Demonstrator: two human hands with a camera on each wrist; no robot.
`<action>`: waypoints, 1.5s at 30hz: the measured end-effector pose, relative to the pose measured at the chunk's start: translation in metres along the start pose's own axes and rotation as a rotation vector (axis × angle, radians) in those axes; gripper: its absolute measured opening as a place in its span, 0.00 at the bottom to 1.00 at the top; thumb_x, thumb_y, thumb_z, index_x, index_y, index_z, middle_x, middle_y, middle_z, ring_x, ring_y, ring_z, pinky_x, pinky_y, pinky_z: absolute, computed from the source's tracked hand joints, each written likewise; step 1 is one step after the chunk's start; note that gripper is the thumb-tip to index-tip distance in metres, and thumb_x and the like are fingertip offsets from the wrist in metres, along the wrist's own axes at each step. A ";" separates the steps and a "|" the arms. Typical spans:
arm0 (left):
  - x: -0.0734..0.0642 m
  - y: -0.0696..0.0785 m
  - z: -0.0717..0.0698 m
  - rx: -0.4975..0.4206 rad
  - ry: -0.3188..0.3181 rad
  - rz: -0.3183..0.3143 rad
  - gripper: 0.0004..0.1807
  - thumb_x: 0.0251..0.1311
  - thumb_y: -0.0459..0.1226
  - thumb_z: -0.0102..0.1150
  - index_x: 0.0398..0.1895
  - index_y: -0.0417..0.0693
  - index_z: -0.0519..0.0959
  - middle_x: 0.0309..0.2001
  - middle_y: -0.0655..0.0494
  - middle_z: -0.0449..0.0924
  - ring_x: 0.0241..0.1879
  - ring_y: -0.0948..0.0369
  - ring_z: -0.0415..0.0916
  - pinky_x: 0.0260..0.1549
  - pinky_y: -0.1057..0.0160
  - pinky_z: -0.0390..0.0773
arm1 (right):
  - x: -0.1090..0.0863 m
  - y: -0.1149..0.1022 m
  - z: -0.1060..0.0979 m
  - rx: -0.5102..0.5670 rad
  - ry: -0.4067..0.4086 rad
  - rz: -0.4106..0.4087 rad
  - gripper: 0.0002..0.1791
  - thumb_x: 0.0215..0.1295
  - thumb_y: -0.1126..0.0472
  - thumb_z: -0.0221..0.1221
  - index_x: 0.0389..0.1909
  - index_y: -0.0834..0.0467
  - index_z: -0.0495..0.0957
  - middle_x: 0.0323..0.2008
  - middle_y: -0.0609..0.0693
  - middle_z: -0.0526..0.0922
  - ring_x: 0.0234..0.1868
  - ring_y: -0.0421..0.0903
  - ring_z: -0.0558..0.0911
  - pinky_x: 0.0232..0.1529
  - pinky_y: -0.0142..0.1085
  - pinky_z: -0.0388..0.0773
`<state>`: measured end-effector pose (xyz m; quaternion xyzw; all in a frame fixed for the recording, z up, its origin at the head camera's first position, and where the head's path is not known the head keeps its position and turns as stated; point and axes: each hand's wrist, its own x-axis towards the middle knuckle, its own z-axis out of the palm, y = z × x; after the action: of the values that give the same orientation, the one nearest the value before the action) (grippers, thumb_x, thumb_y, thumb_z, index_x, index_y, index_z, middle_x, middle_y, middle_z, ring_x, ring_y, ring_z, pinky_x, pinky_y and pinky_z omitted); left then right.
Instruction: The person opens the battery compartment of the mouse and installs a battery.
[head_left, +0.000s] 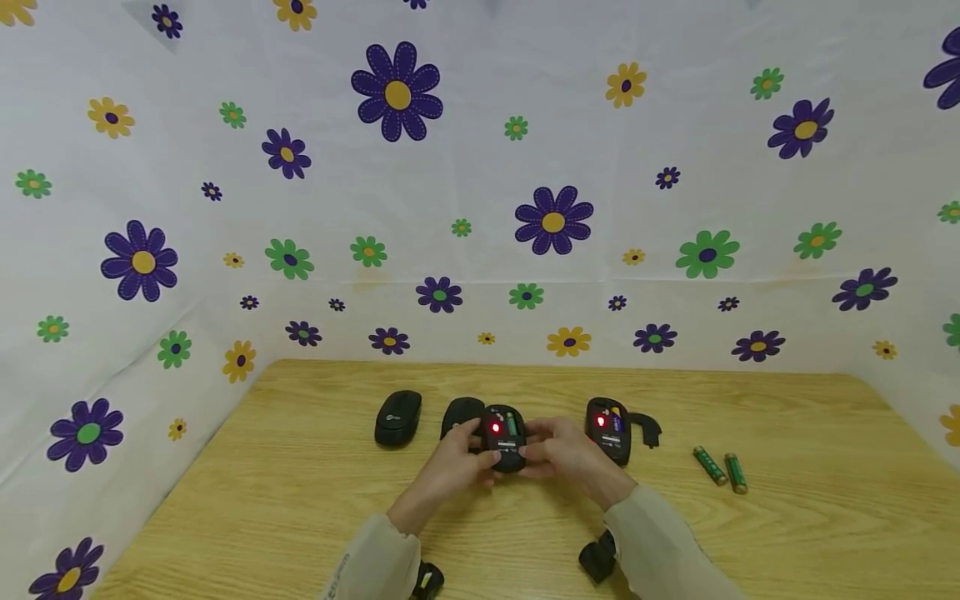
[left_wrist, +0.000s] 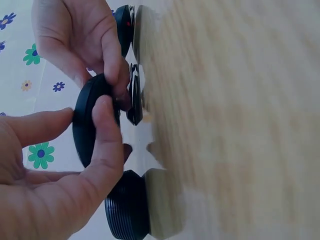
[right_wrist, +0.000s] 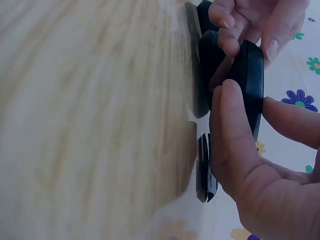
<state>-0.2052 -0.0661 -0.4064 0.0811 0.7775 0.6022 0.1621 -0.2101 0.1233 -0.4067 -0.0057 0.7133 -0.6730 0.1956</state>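
Observation:
Both hands hold a black computer mouse [head_left: 513, 450] belly up over the table. Its red light glows, and a green battery [head_left: 512, 423] shows in its open compartment. My left hand [head_left: 452, 458] grips the left side, thumb on the underside. From the other side my right hand [head_left: 567, 457] pinches the right edge. Seen edge-on in the left wrist view, the mouse [left_wrist: 85, 120] sits between the fingertips of both hands. Behind the left fingers stands another mouse [head_left: 460, 410], partly covered. To the right lies an overturned mouse [head_left: 615, 446], its red light on and a battery inside.
A curved black battery cover [head_left: 648, 428] lies beside the overturned mouse. Further right are two loose green batteries [head_left: 709, 465]. An upright mouse [head_left: 398, 418] stands at the left. The wood-grain table [head_left: 262, 500] meets a flowered cloth backdrop [head_left: 465, 167].

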 end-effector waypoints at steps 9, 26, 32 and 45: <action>0.012 0.004 0.007 0.118 -0.026 0.015 0.35 0.68 0.25 0.57 0.74 0.23 0.54 0.48 0.36 0.80 0.32 0.54 0.85 0.30 0.61 0.88 | 0.000 -0.001 -0.002 -0.059 0.103 -0.003 0.24 0.67 0.79 0.54 0.64 0.78 0.67 0.54 0.69 0.77 0.48 0.55 0.83 0.44 0.44 0.88; 0.026 0.008 0.019 0.255 0.024 0.015 0.27 0.64 0.21 0.58 0.66 0.25 0.67 0.50 0.33 0.79 0.26 0.55 0.84 0.26 0.62 0.87 | 0.010 -0.001 -0.010 -0.125 0.164 0.039 0.26 0.65 0.78 0.59 0.63 0.80 0.65 0.43 0.66 0.77 0.36 0.50 0.85 0.37 0.40 0.89; 0.025 0.008 0.017 0.229 0.028 -0.021 0.31 0.65 0.21 0.57 0.70 0.26 0.63 0.49 0.34 0.80 0.23 0.55 0.84 0.24 0.62 0.86 | 0.010 -0.004 -0.008 -0.176 0.173 0.031 0.27 0.64 0.78 0.60 0.63 0.80 0.66 0.38 0.64 0.79 0.28 0.48 0.84 0.32 0.39 0.88; 0.006 0.011 -0.006 0.243 0.048 0.067 0.30 0.69 0.24 0.54 0.72 0.27 0.61 0.63 0.32 0.71 0.34 0.53 0.84 0.30 0.58 0.87 | -0.003 -0.010 -0.011 -0.225 0.281 -0.064 0.12 0.68 0.73 0.59 0.50 0.74 0.77 0.31 0.61 0.80 0.21 0.45 0.82 0.25 0.38 0.87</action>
<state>-0.2140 -0.0665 -0.3957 0.1117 0.8452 0.5103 0.1125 -0.2133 0.1336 -0.3961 0.0441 0.8038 -0.5890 0.0706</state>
